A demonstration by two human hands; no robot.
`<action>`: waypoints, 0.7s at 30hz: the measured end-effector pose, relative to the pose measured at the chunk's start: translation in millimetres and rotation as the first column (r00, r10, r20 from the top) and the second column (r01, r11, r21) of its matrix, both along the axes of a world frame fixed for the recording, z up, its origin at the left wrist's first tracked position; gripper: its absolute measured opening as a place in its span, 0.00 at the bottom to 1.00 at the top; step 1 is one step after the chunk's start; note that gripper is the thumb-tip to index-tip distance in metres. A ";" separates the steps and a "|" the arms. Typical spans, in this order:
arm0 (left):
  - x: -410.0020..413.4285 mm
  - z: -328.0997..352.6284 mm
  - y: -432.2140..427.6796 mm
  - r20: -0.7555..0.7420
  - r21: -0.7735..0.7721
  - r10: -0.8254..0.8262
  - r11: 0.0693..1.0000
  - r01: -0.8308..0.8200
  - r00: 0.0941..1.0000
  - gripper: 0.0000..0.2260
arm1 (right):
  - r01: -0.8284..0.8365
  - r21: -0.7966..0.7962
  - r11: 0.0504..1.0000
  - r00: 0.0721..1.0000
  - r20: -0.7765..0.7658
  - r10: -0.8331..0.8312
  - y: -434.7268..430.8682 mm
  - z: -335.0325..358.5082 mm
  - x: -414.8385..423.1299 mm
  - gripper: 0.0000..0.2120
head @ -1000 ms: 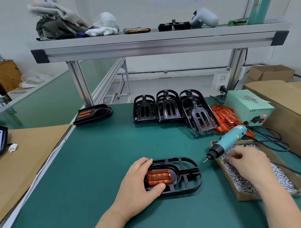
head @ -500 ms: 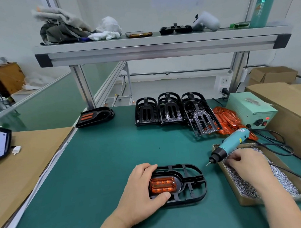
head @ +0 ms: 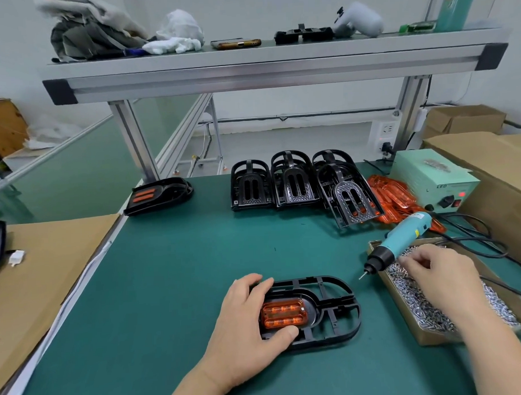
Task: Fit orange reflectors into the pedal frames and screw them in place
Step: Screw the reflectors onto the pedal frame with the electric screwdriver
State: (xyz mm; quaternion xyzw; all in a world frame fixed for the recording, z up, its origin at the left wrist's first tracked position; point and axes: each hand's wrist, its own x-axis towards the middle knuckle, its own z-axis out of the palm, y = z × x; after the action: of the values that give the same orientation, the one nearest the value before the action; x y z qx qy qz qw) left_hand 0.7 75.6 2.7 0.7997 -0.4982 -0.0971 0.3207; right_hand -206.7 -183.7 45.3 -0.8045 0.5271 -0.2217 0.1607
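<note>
A black pedal frame (head: 316, 312) lies flat on the green table (head: 173, 283), close to the person. An orange reflector (head: 283, 314) sits inside the left end of the frame. The left hand (head: 245, 319) holds that end of the frame, with the fingers curled over the far edge and the thumb (head: 283, 336) pressing on the near edge, just under the reflector. To the right stands a brown cardboard box (head: 405, 307) full of small silver screws (head: 428, 303). The right hand (head: 442, 276) is over the screws with its fingertips pinched together, but it is blurry, so I cannot tell if it holds a screw. A blue electric screwdriver (head: 402, 243) rests on the far corner of the box, with its thin tip pointing down and left toward the table. Its black cord runs off to the right. Farther back, a row of empty black pedal frames (head: 291, 181) stands near the back edge of the table, and one leans over at the right end. A heap of loose orange reflectors (head: 392, 195) lies just to the right of them, beside a pale green power box (head: 432, 176) with a red light on. At the back left lies a finished pedal (head: 157, 195) that shows two orange bars. A grey metal shelf (head: 272, 67) stretches over the table with cloths and small things on top.
</note>
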 end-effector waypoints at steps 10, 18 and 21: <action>-3.3 2.7 5.1 -0.070 -0.226 0.047 0.972 -0.062 0.996 0.26 | 0.117 -0.047 0.992 0.987 0.115 -0.111 11.5 7.4 -2.1 0.16; -26.2 45.2 -19.4 -0.163 -0.490 0.064 0.861 -0.136 0.985 0.09 | -0.339 0.162 0.927 0.702 0.699 0.135 94.0 37.4 60.4 0.16; -35.9 57.8 -30.2 -0.128 -0.539 0.080 0.831 -0.138 0.988 0.08 | -0.471 0.227 0.853 0.571 0.815 0.099 121.6 30.0 82.1 0.14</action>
State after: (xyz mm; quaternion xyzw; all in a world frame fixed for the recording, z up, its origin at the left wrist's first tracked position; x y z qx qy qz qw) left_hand -35.2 45.4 60.5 0.6963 -0.4420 0.0274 0.5649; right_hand -124.6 -62.2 75.3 -0.6485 0.2983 -0.3984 0.5759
